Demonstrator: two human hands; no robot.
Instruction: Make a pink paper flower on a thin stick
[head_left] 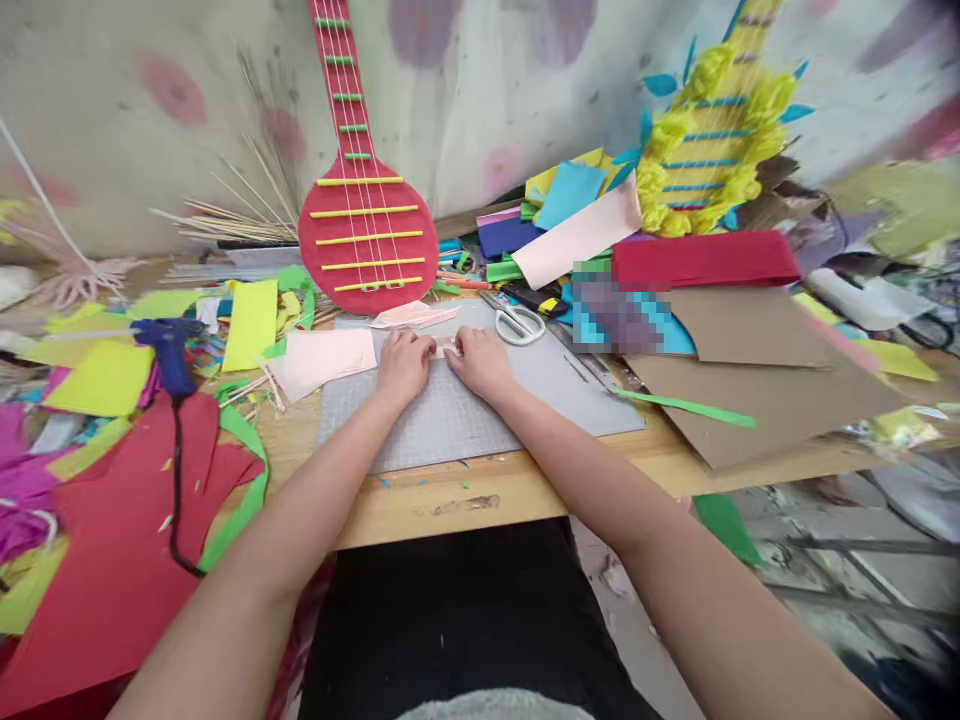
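Observation:
Over the grey cutting mat [465, 425], both of my hands are close together with curled fingers. Between them shows a small pale pink strip [444, 347], pinched at its left end by my left hand [405, 365] and at its right end by my right hand [481, 358]. Its exact shape is mostly covered by my fingers. Pale pink sheets [330, 358] lie just left of my left hand. Another pale pink piece [412, 314] rests behind my hands. White-handled scissors [519, 325] lie on the mat to the right of my right hand.
A red paper lute [367, 235] leans on the wall behind the mat. To the left are a blue glue gun [171, 355] with its cord and a red sheet [135, 530]. Brown cardboard [757, 400] and a yellow flowered instrument [705, 140] occupy the right side.

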